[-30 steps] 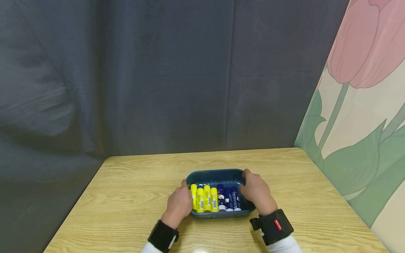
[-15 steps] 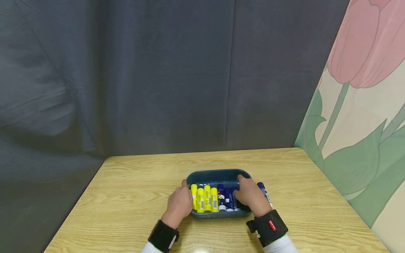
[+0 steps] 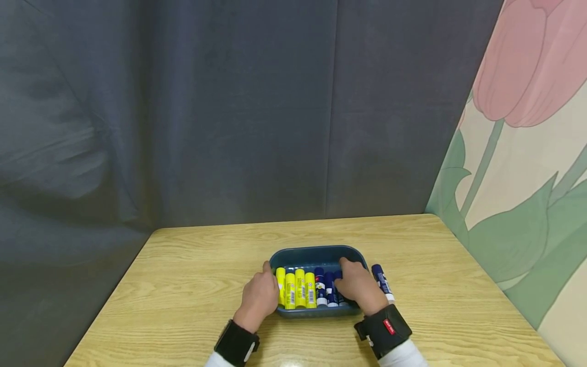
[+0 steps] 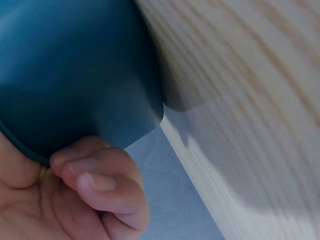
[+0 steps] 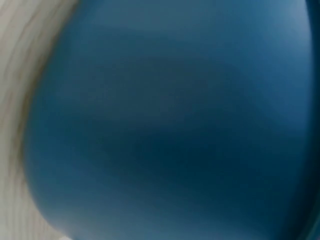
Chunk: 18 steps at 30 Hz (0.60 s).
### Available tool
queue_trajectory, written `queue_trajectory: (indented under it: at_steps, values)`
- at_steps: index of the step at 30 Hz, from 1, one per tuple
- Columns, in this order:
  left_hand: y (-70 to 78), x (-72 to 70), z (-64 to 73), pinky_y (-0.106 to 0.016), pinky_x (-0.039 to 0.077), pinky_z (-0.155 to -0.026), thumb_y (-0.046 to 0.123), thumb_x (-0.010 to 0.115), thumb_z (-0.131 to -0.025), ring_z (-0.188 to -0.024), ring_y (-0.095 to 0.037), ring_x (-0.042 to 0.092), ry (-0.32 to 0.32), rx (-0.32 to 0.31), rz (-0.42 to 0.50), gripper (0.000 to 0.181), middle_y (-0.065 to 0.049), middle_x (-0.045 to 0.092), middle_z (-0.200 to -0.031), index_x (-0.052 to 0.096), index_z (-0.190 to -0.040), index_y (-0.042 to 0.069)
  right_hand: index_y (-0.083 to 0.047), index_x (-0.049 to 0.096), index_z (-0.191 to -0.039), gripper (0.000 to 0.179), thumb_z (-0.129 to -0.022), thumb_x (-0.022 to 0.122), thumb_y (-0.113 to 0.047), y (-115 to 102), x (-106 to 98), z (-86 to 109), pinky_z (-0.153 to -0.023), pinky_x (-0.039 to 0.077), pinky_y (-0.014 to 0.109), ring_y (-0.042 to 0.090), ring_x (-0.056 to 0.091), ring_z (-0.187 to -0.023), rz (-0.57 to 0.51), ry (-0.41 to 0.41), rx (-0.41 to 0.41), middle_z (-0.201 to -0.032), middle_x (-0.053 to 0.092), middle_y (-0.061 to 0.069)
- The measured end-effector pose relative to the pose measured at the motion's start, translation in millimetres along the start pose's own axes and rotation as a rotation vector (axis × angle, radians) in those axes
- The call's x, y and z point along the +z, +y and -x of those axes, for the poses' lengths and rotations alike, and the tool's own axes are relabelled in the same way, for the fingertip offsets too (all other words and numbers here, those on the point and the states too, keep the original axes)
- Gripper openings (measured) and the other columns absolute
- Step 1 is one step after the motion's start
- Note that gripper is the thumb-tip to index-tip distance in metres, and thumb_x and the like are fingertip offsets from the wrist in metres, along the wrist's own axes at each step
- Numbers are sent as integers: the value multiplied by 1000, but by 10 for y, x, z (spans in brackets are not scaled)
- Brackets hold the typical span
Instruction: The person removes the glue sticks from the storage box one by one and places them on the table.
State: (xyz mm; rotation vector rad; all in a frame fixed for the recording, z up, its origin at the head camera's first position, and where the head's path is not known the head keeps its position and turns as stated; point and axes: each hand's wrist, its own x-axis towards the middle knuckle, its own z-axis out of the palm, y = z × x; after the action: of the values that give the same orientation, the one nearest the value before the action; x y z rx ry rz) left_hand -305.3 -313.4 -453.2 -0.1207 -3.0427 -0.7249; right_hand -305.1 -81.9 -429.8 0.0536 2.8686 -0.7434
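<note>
A dark blue rectangular dish (image 3: 316,312) sits on the wooden table. In it lie several yellow glue sticks (image 3: 300,288) side by side, with blue-and-white glue sticks (image 3: 320,286) to their right. My left hand (image 3: 260,295) grips the dish's left rim, its fingers curled under the outer edge in the left wrist view. Over the dish's right end, my right hand (image 3: 359,284) has its fingers down at the rightmost blue stick (image 3: 340,290), partly covering it. Whether they pinch it is hidden. The right wrist view holds only the dish's outer wall (image 5: 165,120), blurred.
One more blue glue stick (image 3: 382,281) lies on the table just right of the dish, beside my right wrist. The wooden table (image 3: 192,285) runs back to a dark grey curtain (image 3: 247,112). A wall with a painted tulip (image 3: 513,66) borders the right.
My right hand has shifted left from the dish's right rim, in over the rightmost blue stick. The loose stick outside the dish has come into view. My left hand stays put.
</note>
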Motion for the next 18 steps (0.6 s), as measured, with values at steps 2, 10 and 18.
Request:
queue_trajectory:
  at_steps: [2, 10, 18]
  values:
    - [-1, 0, 0, -29, 34, -45, 15, 43, -104, -49, -17, 47, 1, 0, 0, 48, -8, 49, -66, 39, -144, -12, 9, 45, -142, 60, -91, 66, -13, -2, 6, -5, -92, 50, 56, 32, 62, -102, 3, -6, 2, -134, 56, 30]
    - [-7, 6, -2, -29, 33, -45, 14, 44, -104, -48, -16, 46, 5, 2, 0, 48, -7, 47, -64, 39, -144, -12, 7, 44, -143, 61, -89, 66, -12, -7, 42, -34, -88, 52, 55, 30, 60, -92, 22, -27, 24, -132, 58, 29]
    - [-7, 9, -8, -28, 33, -44, 14, 44, -104, -46, -16, 45, 3, 5, 0, 48, -6, 46, -62, 39, -144, -13, 7, 49, -139, 58, -89, 69, -12, 9, 65, -44, -90, 51, 58, 33, 65, -101, 53, -27, 13, -128, 61, 28]
